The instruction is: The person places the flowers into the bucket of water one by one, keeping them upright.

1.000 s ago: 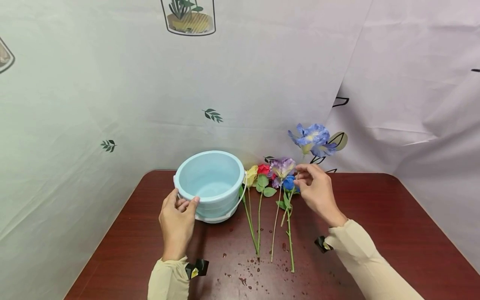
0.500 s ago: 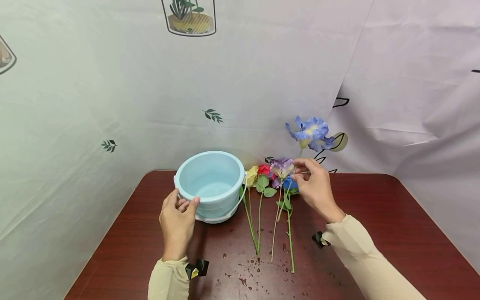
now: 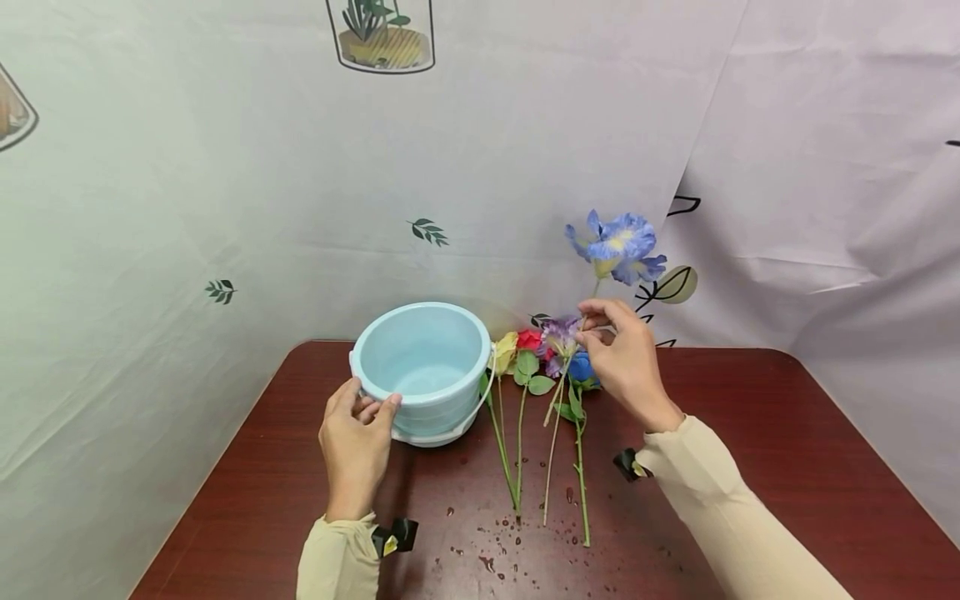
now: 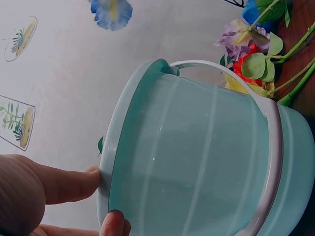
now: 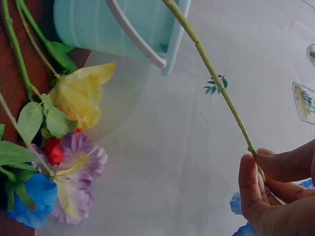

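Note:
My left hand (image 3: 356,437) grips the near left rim of a light blue plastic bucket (image 3: 442,417), thumb and fingers on either side of the rim. The bucket stands upright on the table with its white handle (image 4: 273,147) hanging down. Up in the air to the right, my right hand (image 3: 624,354) pinches the stem (image 5: 211,73) of a light blue iris (image 3: 621,242) between thumb and fingers. The bloom points upward, and the stem's lower end slants down to the left, apart from the bucket.
Beside the bucket lie a yellow flower (image 3: 504,353), a red flower (image 3: 528,339), a purple flower (image 3: 561,336) and a blue flower (image 3: 581,367), stems toward me. Water drops dot the dark red wooden table (image 3: 720,467). A printed cloth (image 3: 480,150) hangs behind.
My right hand has risen and moved left with the iris, carrying the stem's lower end closer to the bucket. The left hand and bucket have stayed in place.

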`<state>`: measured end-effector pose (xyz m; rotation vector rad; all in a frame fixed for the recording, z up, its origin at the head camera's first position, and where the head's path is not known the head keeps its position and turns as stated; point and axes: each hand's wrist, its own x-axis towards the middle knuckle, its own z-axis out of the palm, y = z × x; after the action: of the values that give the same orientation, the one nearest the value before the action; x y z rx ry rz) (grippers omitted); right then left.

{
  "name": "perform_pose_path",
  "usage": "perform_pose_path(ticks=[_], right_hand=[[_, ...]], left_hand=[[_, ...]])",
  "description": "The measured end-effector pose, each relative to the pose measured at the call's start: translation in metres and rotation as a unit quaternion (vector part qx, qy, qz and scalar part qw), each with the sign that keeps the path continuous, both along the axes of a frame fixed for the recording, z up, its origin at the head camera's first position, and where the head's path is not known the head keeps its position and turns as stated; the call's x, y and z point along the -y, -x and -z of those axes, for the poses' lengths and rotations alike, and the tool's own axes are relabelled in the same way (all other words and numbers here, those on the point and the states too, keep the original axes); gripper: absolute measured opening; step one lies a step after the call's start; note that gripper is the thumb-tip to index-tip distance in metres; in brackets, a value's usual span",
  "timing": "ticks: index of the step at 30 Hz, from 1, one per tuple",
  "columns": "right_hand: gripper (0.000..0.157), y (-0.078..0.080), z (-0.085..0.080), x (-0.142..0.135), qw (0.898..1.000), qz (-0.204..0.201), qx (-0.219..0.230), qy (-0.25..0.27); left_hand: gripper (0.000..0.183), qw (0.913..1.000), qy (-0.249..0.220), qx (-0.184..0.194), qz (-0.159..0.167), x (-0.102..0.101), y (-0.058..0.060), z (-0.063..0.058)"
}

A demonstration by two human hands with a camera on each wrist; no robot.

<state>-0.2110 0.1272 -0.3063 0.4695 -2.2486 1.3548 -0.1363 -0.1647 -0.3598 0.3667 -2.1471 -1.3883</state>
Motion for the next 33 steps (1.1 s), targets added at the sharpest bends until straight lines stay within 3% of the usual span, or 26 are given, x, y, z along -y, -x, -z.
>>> perform_pose_path(ticks=[12,33], right_hand=[[0.031,0.001,-0.016,0.009,1.000,0.001,-0.024,0.011],[0.032,0.006,-0.038,0.031,0.996,-0.040,-0.054,0.051]], left_hand=[[0.056,1.0000,0.002,0.000,-0.002,0.001,0.001,0.000],[0.057,1.0000,0.007,-0.002,-0.005,0.002,-0.001,0.001]])
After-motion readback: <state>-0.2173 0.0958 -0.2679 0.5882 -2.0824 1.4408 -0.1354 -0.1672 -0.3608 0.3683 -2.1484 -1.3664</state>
